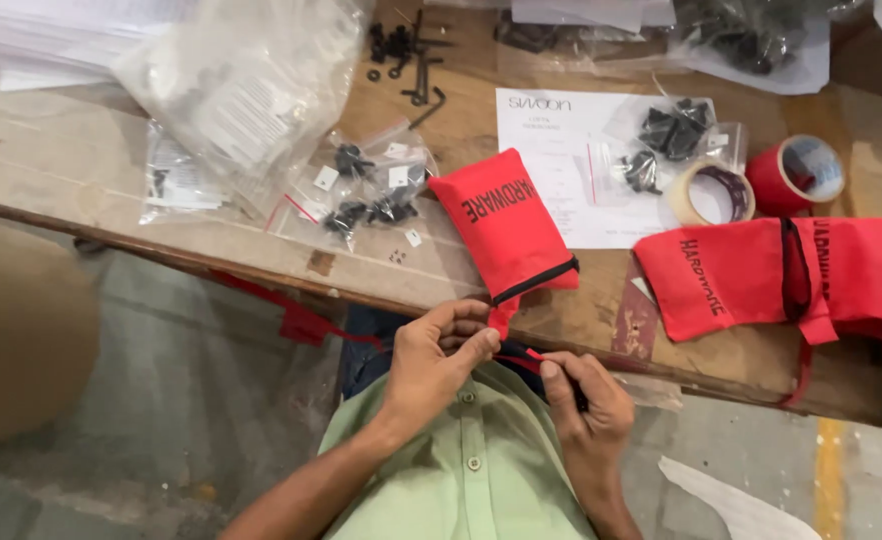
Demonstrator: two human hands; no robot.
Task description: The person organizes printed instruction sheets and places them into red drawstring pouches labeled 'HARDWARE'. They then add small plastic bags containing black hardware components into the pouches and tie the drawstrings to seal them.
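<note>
At the table's (81, 180) near edge, the left hand (439, 352) and right hand (583, 400) pinch, fingers clamped, the red drawstring (517, 358) of a filled red pouch (506, 228).

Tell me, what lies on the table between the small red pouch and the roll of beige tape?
In the head view, a white printed sheet lies between the small red pouch and the roll of beige tape, with clear bags of black parts resting on it.

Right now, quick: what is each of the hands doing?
Left hand: closed, pinching the red drawstring of the red pouch at the table edge.
Right hand: closed on the same drawstring, pulling the other end.
</note>
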